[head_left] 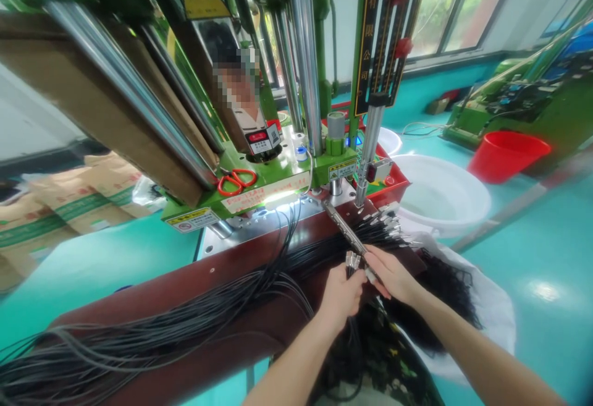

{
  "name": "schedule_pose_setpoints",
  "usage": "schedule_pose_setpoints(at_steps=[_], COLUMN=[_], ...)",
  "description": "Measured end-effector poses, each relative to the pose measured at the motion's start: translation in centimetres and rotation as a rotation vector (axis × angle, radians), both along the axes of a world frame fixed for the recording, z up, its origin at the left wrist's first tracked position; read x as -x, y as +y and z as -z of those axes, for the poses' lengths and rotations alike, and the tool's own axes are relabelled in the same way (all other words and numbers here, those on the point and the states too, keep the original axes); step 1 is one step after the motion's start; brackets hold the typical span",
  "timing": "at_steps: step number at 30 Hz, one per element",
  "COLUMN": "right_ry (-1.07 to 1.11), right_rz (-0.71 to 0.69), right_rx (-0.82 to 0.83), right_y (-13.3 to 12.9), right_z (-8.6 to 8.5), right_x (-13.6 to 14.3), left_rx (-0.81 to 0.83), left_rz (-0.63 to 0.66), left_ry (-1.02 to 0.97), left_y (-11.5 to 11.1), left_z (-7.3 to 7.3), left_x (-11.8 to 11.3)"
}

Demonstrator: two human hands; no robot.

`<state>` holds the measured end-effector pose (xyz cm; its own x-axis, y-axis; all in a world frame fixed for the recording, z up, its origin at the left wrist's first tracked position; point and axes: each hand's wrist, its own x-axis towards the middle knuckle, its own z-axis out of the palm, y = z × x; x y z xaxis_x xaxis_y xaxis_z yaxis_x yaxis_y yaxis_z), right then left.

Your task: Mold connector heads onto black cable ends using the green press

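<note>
My left hand is closed round a few black cables, whose silver metal connectors stick up above the fist. Close beside it, my right hand has its fingers closed on the near end of a narrow metal bar. The bar slants away toward the green press, its far end by the metal bed. Behind both hands, a bundle of black cables with metal ends lies on the brown table. Long grey-black cables spread to the left.
A green press with steel columns stands ahead; red-handled scissors lie on it. At right are a white tub, a red bucket and a white sack with black cables. Paper sacks stand left.
</note>
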<state>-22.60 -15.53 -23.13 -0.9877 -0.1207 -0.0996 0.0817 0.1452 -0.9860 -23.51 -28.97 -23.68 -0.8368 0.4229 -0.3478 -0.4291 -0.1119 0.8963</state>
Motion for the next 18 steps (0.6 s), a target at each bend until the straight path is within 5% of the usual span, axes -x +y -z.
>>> schedule_pose_setpoints(at_steps=[6,18], right_ry=[-0.096,-0.110], right_rz=[0.109,0.015], right_rx=[0.193,0.185], right_y=[0.2,0.7], right_z=[0.0,0.0], right_x=[0.2,0.6], left_rx=[-0.037,0.093], left_rz=[-0.267,-0.154], left_ry=[0.055,0.047], left_y=[-0.7,0.4], left_z=[-0.3,0.2], left_x=[1.2,0.7])
